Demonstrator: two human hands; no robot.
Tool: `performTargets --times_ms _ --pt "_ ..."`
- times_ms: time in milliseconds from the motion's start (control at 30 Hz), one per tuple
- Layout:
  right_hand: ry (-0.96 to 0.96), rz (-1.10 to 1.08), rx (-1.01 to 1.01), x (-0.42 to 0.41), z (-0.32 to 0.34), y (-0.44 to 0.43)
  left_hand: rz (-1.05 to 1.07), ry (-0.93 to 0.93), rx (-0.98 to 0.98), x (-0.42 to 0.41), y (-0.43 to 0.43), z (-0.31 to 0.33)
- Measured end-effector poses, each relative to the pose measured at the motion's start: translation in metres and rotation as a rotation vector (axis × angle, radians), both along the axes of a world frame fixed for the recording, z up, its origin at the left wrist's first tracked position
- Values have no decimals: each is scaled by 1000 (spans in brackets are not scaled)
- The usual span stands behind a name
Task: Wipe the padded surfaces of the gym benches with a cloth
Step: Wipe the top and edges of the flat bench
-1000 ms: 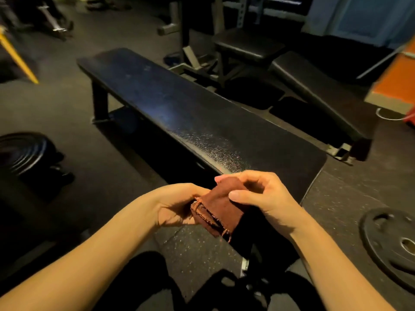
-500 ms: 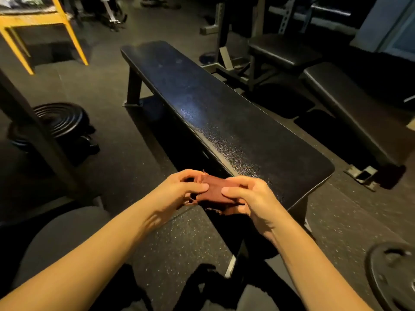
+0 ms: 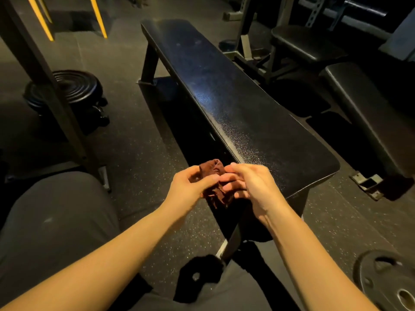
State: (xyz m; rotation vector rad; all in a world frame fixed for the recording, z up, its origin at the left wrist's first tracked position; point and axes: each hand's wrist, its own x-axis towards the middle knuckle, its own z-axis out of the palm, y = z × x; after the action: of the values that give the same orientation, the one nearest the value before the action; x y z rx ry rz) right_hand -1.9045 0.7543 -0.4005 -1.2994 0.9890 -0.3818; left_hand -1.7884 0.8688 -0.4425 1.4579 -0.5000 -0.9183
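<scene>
head view, looking down, close over bench (image 3: 235,104)

Bunched brown cloth (image 3: 213,176), seemingly off long black padded bench (image 3: 235,104)

- Dim room; the warm light falls mostly on the left hand (image 3: 190,187), the right hand (image 3: 249,187) and the forearms.
- Just beyond the fingers (image 3: 235,169), a pale bluish sheen streaks the bench (image 3: 235,97) pad and makes its grain sparkle.
- Between the fingers, the cloth (image 3: 213,170) reads as a dark red-brown, its folds murky.
- Below the fingers, black shadow hides the bench's underside.
- Fingertips are slightly soft.
- Far from the fingers, straight edges bow and the corners sink into darkness.
</scene>
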Motion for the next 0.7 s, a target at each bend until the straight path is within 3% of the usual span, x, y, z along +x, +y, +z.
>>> performTargets --times_ms 100,167,233,267,333,500,567,700 --pt "-2 -85 -212 -13 8 -19 104 174 98 1 -12 -14" --pt "136 -143 -627 -23 2 -42 162 267 151 -4 -23 -25" --pt "359 -60 -1068 -30 -14 -57 198 320 149 -19 -37 -32" --pt "429 2 -1192 -33 -25 -61 218 309 146 -28 -46 -34" --pt "456 67 -1266 -37 -43 -66 264 255 139 -47 -62 -35" --pt "397 1 -1304 -40 -55 -68 421 147 -33 -69 -78 -36" --pt "378 -12 -1310 -39 -57 -68 459 18 -34 -73 -81 -39" --pt "343 -32 -1318 -39 -60 -67 502 -16 -45 -94 -74 -46"
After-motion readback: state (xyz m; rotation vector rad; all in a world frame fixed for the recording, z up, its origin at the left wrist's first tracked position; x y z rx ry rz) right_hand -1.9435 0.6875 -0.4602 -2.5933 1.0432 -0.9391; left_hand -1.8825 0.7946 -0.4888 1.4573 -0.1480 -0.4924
